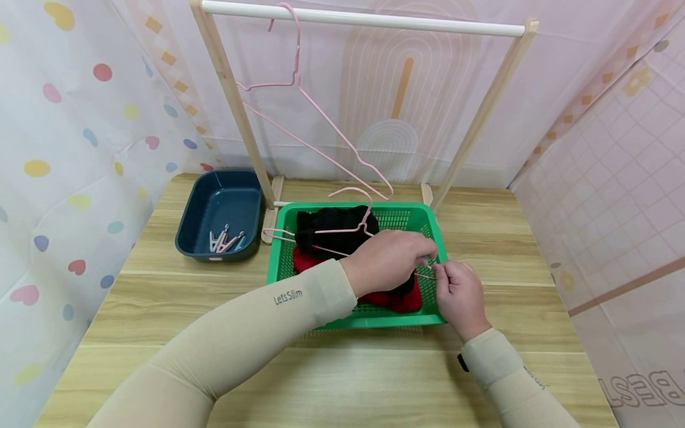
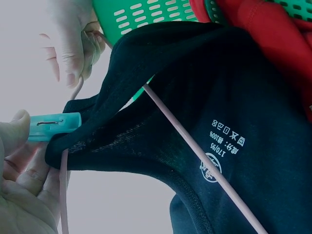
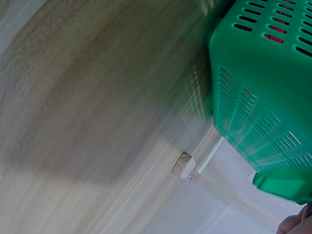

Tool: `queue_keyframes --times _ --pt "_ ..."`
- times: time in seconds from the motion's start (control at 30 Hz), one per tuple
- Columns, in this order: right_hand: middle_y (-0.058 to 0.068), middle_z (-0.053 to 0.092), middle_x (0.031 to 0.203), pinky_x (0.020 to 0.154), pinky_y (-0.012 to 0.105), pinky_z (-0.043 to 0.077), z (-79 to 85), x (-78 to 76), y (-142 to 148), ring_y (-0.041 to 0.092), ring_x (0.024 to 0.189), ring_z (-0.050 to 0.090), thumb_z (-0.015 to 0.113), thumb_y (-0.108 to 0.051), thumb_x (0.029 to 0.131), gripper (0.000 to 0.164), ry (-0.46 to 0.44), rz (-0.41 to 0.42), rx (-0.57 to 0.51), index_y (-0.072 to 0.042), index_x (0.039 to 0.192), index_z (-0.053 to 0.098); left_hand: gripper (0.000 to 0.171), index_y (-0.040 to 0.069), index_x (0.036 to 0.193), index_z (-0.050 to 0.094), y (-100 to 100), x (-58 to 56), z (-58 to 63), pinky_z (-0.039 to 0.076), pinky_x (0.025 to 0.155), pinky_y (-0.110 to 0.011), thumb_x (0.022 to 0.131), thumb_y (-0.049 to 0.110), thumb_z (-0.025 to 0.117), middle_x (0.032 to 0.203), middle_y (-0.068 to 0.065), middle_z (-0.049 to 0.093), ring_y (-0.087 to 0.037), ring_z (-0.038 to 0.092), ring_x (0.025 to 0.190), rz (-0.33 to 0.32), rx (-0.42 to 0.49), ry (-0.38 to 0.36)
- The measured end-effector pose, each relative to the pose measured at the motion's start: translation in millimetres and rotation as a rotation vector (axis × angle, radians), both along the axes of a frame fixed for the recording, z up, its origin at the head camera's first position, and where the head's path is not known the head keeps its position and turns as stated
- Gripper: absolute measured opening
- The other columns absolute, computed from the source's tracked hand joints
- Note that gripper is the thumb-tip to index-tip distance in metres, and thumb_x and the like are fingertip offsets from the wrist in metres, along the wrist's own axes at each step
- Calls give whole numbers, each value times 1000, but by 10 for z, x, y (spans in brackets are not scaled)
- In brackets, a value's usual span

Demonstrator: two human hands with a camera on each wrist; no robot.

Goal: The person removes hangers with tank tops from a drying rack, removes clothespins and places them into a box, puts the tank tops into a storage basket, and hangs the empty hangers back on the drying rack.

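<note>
A black tank top (image 2: pixel 263 97) with a printed neck label hangs on a pale pink wire hanger (image 2: pixel 195 146), over the green basket (image 1: pixel 355 323). My left hand (image 1: pixel 387 258) pinches a teal clothespin (image 2: pixel 53 126) at the strap near one end of the hanger. Beside it, my right hand (image 1: pixel 460 291) grips the hanger wire by the basket's right rim. Only fingertips of the right hand (image 3: pixel 291 223) show in the right wrist view. Beneath the black top lies a red garment (image 1: pixel 398 300) in the basket.
To the left sits a dark blue tub (image 1: pixel 219 196) with several clothespins (image 1: pixel 227 241) in it. Behind the basket stands a wooden rack with a white rod (image 1: pixel 374 19); an unused pink hanger (image 1: pixel 326 119) hangs from it. Patterned curtains (image 1: pixel 107 119) surround the wooden table (image 1: pixel 364 380).
</note>
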State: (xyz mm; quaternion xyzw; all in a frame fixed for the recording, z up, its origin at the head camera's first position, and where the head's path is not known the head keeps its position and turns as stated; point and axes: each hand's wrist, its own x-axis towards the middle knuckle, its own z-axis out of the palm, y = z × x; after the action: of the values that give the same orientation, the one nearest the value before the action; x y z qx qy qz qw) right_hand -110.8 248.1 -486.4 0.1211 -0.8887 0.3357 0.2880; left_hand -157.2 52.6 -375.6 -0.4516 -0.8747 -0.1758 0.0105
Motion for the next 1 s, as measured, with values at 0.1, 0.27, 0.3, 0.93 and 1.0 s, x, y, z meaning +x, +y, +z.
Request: queue_keyframes --times 0.1,0.27,0.3,0.93,1.0 --pt "5 54 60 64 31 37 0 -2 -2 19 64 48 67 -2 99 27 -1 -3 -1 -3 72 65 16 21 103 73 -4 0 10 56 84 -26 105 10 61 103 8 72 -8 65 91 3 11 -1" --pt "6 58 61 65 32 38 -1 -8 -4 20 65 50 67 -2 100 26 2 -1 -6 -2 74 66 17 20 103 73 -9 -1 26 56 86 -27 106 11 60 103 8 72 -9 64 90 6 17 -7" --pt "7 58 61 65 32 38 -1 -9 -4 20 65 50 67 -2 100 26 3 -1 -6 -1 74 66 17 20 103 74 -9 -1 24 56 86 -27 106 11 60 103 8 73 -9 64 90 7 16 -8" --pt "7 60 62 63 31 38 5 -2 -7 20 64 49 68 -2 99 25 2 -3 -1 -2 74 67 15 15 112 75 -52 14 73 57 92 -29 104 10 64 111 5 75 -11 70 100 -3 103 10" --pt "7 59 62 63 30 37 2 -2 -6 20 63 49 68 -2 99 25 3 -3 -4 -2 74 67 15 15 112 75 -60 22 87 57 92 -29 104 9 64 111 4 75 -11 70 101 -6 112 12"
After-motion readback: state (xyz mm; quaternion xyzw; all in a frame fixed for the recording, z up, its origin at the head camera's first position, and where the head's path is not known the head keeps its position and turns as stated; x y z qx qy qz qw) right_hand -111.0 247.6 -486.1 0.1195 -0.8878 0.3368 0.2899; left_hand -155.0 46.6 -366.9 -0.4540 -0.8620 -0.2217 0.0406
